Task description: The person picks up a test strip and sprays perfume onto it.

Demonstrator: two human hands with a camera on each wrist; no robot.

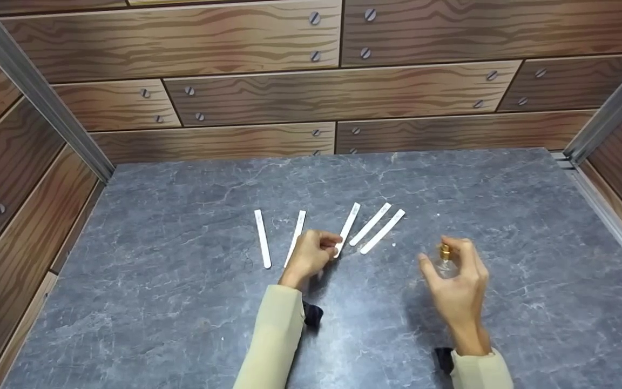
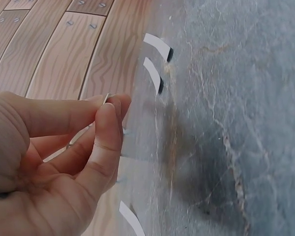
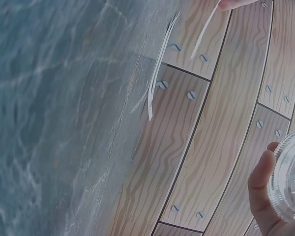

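Observation:
My left hand pinches the near end of a white paper test strip between thumb and fingers. The right wrist view shows that strip raised off the table, hanging from the fingertips. In my right hand is a small clear glass perfume bottle with a gold spray top, the index finger at the top. Its round ribbed glass base faces the right wrist camera. Two strips lie right of the held one, a slanted strip and an outer strip.
Left of the left hand lie a strip and another strip partly hidden by that hand. The grey marbled table is bordered by wood-patterned walls and metal frame posts.

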